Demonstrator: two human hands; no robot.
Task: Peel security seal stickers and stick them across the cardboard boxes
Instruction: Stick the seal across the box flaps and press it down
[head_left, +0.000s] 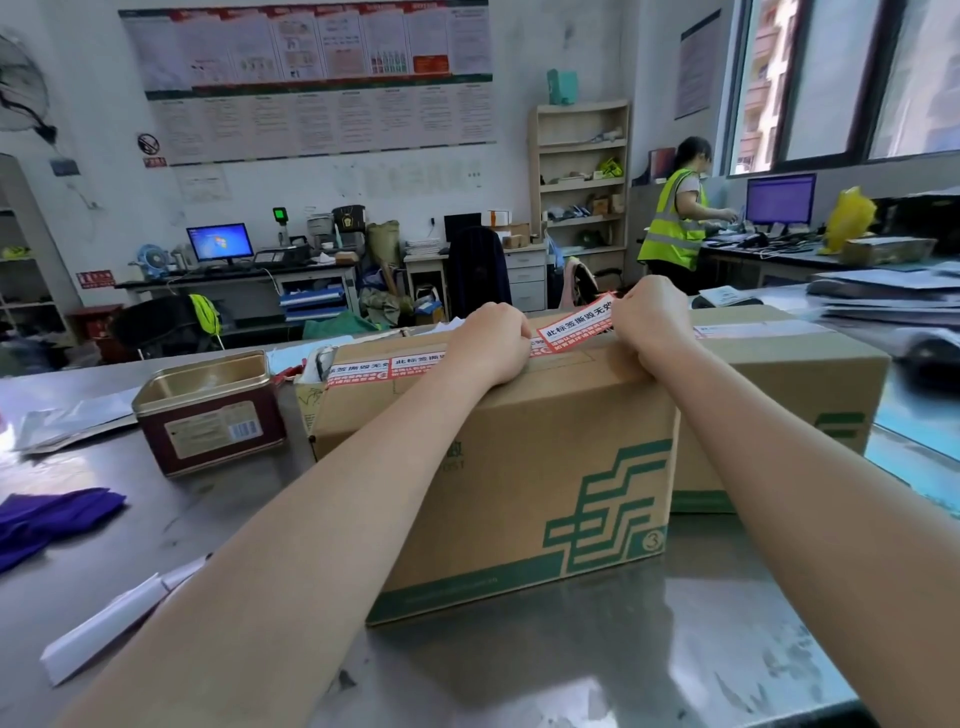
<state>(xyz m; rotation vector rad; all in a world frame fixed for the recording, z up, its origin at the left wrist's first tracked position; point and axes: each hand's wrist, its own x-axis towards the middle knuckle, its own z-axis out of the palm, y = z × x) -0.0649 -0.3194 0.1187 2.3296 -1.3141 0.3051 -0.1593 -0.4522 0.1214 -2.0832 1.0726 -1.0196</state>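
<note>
A cardboard box (498, 467) with green postal markings stands on the steel table (597, 665), and everything here sits around it. On its top, toward the far edge, the left hand (491, 345) presses down with fingers curled together on a strip of red-and-white seal stickers (382, 368) that runs leftward along the seam to the box's left end. At the right of the top, the right hand (652, 322) has its fingers pinched shut on one sticker (574, 325), whose right end is lifted clear of the cardboard and tilted upward. A second cardboard box (795, 374) stands touching the first box's right side, slightly behind. Left of the box sits an open maroon tin (208, 415); further left lies a purple cloth (52, 514), and nearer, folded white paper (104, 623)
</note>
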